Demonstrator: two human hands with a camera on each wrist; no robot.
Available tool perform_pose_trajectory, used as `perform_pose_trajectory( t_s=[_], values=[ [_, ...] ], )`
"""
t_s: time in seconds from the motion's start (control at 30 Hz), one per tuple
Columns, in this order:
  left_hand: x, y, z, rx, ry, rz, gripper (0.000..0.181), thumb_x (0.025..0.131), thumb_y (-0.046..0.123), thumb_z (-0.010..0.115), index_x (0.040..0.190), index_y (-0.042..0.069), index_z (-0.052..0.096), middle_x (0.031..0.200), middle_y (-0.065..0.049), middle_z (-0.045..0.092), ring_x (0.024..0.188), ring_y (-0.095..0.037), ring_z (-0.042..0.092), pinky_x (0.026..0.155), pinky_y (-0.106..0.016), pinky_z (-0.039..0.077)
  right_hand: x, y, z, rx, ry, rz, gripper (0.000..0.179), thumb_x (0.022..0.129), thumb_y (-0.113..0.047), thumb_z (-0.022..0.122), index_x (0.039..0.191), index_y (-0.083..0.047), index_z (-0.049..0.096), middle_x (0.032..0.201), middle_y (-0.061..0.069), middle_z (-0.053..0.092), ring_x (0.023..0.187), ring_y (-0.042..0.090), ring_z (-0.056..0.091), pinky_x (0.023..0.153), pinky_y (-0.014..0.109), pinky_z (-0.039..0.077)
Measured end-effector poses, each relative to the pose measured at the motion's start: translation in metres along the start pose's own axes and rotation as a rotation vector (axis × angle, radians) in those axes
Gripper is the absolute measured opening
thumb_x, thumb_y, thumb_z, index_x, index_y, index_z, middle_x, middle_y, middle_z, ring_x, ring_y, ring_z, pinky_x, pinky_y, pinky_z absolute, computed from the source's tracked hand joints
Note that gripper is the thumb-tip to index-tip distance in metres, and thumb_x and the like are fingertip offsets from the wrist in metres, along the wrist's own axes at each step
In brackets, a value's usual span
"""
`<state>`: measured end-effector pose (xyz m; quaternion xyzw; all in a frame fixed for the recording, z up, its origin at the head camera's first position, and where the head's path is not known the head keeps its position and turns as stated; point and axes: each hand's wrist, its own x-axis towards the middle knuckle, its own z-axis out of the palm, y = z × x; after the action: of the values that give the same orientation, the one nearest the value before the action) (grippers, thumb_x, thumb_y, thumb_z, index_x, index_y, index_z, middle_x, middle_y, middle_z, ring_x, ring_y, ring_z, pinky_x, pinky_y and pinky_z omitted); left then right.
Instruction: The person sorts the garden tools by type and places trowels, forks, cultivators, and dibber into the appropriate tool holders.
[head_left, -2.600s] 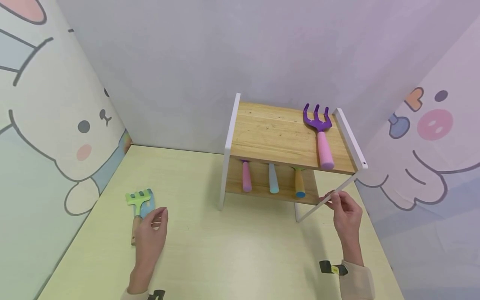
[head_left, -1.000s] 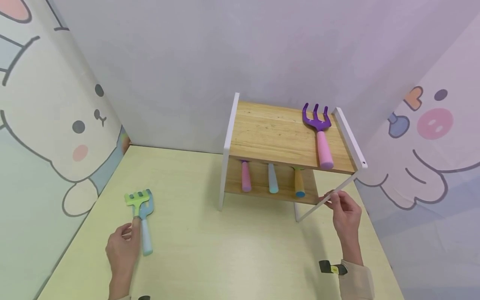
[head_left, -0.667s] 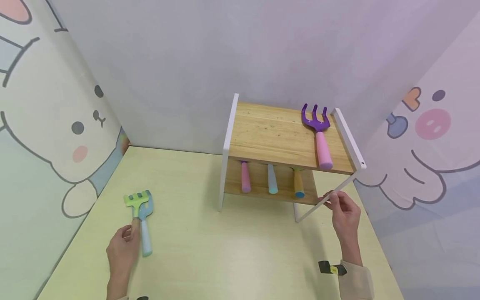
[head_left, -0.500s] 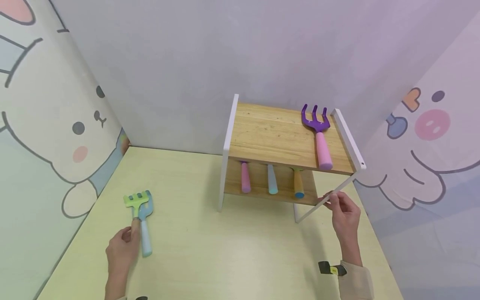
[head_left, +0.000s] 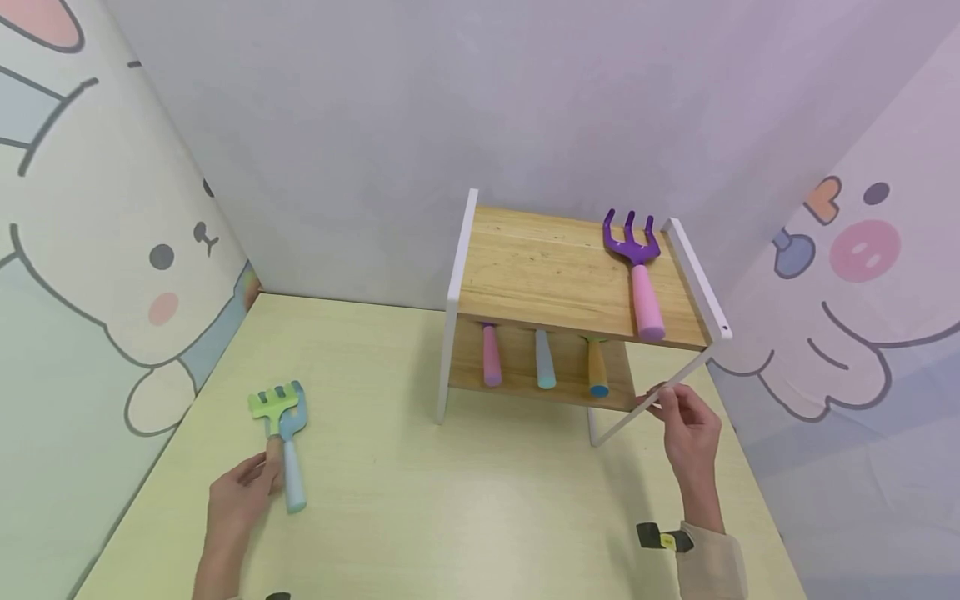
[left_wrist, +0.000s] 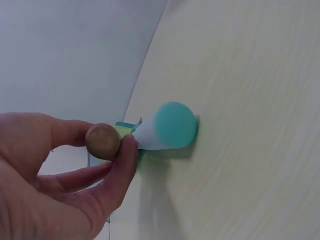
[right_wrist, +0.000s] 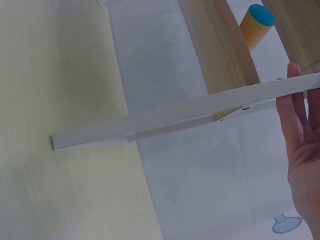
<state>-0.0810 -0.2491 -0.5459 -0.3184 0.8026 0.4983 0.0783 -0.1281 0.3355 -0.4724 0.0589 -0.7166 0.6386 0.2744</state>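
Note:
On the left, my left hand [head_left: 238,500] pinches the brown handle of a small toy rake with a green head [head_left: 273,406]. The rake overlaps a light-blue hand fork [head_left: 294,479] in the head view. From the left wrist, the brown handle end [left_wrist: 103,141] sits between thumb and fingers, beside the fork's teal-ended handle [left_wrist: 175,125]. My right hand [head_left: 692,433] holds the white front leg of a two-tier wooden shelf [head_left: 540,267]; the right wrist view has its fingers [right_wrist: 290,120] against the white bar [right_wrist: 175,107].
A purple fork with a pink handle [head_left: 647,300] lies on the shelf's top board. Below it, pink [head_left: 491,357], light-blue [head_left: 545,360] and orange [head_left: 597,368] handles stick out from the lower board. Printed cloth walls enclose the pale table [head_left: 420,517].
My left hand has moved left from over the tools to the rake's brown handle and grips it, uncovering the blue fork's handle. The right hand stays on the shelf leg.

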Motion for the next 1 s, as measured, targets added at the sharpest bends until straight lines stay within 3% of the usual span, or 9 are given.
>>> perform_pose_trajectory(
  t_s=[0.1,0.17,0.27,0.33,0.4,0.6,0.73,0.83,1.0],
  values=[
    [0.0,0.002,-0.001,-0.05,-0.035,-0.026,0.071,0.104,0.047,0.052,0.153,-0.002,0.04,0.151,-0.031,0.044,0.139,-0.047,0.044,0.114,-0.055,0.038,0.0,0.0,0.0,0.007,0.0,0.001,0.013,0.101,0.013,0.052,0.104,0.024,0.059,0.089,0.001,0.072,0.082,0.011,0.075,0.078,0.025,0.06],
    [-0.001,0.002,-0.002,-0.068,-0.05,-0.028,0.072,0.103,0.049,0.054,0.154,-0.001,0.041,0.151,-0.029,0.045,0.137,-0.043,0.048,0.11,-0.046,0.046,0.0,0.001,-0.001,0.012,-0.001,0.002,0.014,0.101,0.014,0.051,0.104,0.025,0.059,0.089,0.001,0.073,0.082,0.011,0.076,0.078,0.025,0.059],
    [-0.002,0.002,-0.003,-0.099,-0.062,-0.022,0.07,0.102,0.046,0.059,0.152,-0.001,0.043,0.15,-0.027,0.049,0.111,-0.018,0.069,0.093,-0.026,0.056,0.0,0.001,-0.002,0.011,-0.007,0.002,0.014,0.101,0.014,0.051,0.105,0.025,0.058,0.091,0.0,0.073,0.083,0.01,0.075,0.078,0.025,0.059],
    [-0.004,0.003,-0.003,-0.127,-0.076,-0.015,0.07,0.102,0.044,0.061,0.152,-0.002,0.043,0.149,-0.027,0.05,0.091,0.002,0.067,0.08,-0.015,0.056,0.001,0.002,-0.002,0.009,-0.011,0.004,0.014,0.101,0.013,0.051,0.105,0.024,0.058,0.092,0.0,0.073,0.084,0.01,0.075,0.078,0.024,0.059],
    [-0.006,0.005,-0.003,-0.158,-0.085,-0.011,0.07,0.102,0.042,0.063,0.152,-0.003,0.042,0.149,-0.027,0.05,0.079,0.016,0.057,0.077,-0.012,0.054,0.001,0.002,-0.002,0.006,-0.014,0.004,0.013,0.102,0.012,0.052,0.105,0.023,0.059,0.092,-0.001,0.073,0.084,0.009,0.075,0.078,0.024,0.058],
    [-0.012,0.011,0.001,-0.191,-0.079,-0.008,0.069,0.101,0.041,0.066,0.152,0.0,0.044,0.147,-0.023,0.054,0.078,0.016,0.059,0.078,-0.013,0.055,0.001,-0.001,0.0,0.028,-0.024,-0.001,0.015,0.102,0.008,0.054,0.106,0.021,0.06,0.093,0.0,0.073,0.085,0.01,0.076,0.079,0.025,0.059],
    [-0.016,0.017,0.003,-0.226,-0.078,-0.005,0.069,0.099,0.041,0.069,0.151,0.001,0.046,0.132,-0.011,0.068,0.08,0.013,0.061,0.076,-0.013,0.055,0.002,-0.001,0.0,0.016,-0.025,0.003,0.015,0.103,0.007,0.054,0.106,0.021,0.06,0.093,-0.001,0.073,0.085,0.009,0.075,0.079,0.025,0.059],
    [-0.018,0.021,0.005,-0.249,-0.082,0.004,0.069,0.098,0.039,0.071,0.15,0.0,0.047,0.127,-0.006,0.07,0.081,0.012,0.062,0.076,-0.013,0.055,0.002,0.0,-0.001,0.016,-0.023,0.003,0.016,0.103,0.006,0.054,0.105,0.021,0.06,0.093,-0.001,0.073,0.085,0.009,0.075,0.079,0.024,0.059],
    [-0.023,0.027,0.008,-0.251,-0.093,0.027,0.071,0.098,0.042,0.07,0.151,0.002,0.045,0.14,-0.016,0.062,0.083,0.012,0.063,0.078,-0.014,0.056,0.0,0.002,-0.002,0.008,-0.022,0.003,0.017,0.103,0.004,0.055,0.103,0.021,0.06,0.092,-0.001,0.073,0.084,0.009,0.075,0.078,0.025,0.059]
  ],
)
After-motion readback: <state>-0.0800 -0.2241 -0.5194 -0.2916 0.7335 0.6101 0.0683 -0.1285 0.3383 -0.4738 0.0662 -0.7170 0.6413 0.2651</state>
